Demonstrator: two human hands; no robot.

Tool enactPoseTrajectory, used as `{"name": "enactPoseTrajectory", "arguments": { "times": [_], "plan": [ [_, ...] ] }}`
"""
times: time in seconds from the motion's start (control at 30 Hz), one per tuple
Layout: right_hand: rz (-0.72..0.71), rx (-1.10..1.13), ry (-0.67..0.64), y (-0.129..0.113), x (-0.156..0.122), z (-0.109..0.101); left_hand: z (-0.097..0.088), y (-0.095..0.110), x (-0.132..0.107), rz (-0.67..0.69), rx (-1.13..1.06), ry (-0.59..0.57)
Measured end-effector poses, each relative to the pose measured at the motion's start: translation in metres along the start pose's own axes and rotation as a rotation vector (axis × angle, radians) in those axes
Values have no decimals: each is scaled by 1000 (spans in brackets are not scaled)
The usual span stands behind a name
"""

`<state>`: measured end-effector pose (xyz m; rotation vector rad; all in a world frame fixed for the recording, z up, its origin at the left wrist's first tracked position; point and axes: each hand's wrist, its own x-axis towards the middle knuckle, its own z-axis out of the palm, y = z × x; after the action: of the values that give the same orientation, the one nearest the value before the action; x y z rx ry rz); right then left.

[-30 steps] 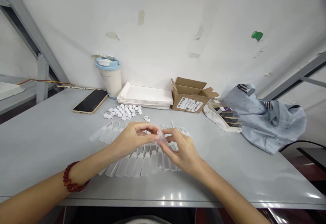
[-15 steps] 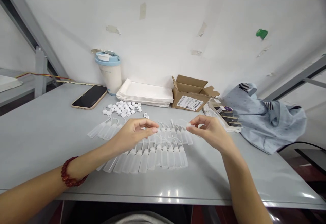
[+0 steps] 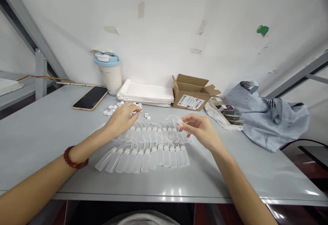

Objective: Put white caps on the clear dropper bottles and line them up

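My right hand [image 3: 201, 129] pinches a small translucent squeeze bottle [image 3: 180, 122] near its neck, and a thin curved tube sticks out to the left from its top. My left hand [image 3: 124, 119] is over the pile of white caps [image 3: 110, 109], its thumb and index finger slightly apart and pointing right. Part of the pile is hidden beneath it. Two rows of similar bottles with thin tubes lie below the hands: a front row [image 3: 145, 160] and a back row [image 3: 153, 136], the latter partly covered by my left hand.
At the back stand a lidded cup [image 3: 111, 78], a stack of white envelopes [image 3: 146, 93] and an open cardboard box [image 3: 191, 95]. A phone [image 3: 90, 98] lies at the left. To the right are a plastic-wrapped pack [image 3: 225, 114] and a blue cloth [image 3: 269, 115] on the grey table [image 3: 205, 184].
My left hand has moved left and away from me, from above the bottles onto the caps. My right hand has shifted slightly left, and the bottle in it now shows more clearly.
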<state>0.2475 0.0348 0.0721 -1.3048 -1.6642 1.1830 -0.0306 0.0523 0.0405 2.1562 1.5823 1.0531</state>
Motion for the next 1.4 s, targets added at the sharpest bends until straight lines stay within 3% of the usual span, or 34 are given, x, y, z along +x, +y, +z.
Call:
{"name": "enactPoseTrajectory", "arguments": {
  "times": [0.17,0.3,0.5,0.73,0.87,1.07,1.27,1.4],
  "plan": [
    [-59,111,47,9,3,10,2,-24,14,124,91,-102],
    [-43,162,50,8,3,17,13,-20,21,223,174,-222],
    [-21,196,-30,5,-3,28,29,-13,33,248,232,-313],
    [-37,226,-33,2,-9,38,11,8,23,155,177,-284],
    [-60,240,29,3,-9,39,0,32,2,20,-174,-357],
    [-99,244,-99,8,-12,46,6,50,-14,-131,-494,-166],
    [-147,95,-80,12,-16,51,12,54,-22,-149,-546,-200],
    [-306,-103,-1,17,-16,50,13,53,-26,-188,-566,-219]
  ]
}}
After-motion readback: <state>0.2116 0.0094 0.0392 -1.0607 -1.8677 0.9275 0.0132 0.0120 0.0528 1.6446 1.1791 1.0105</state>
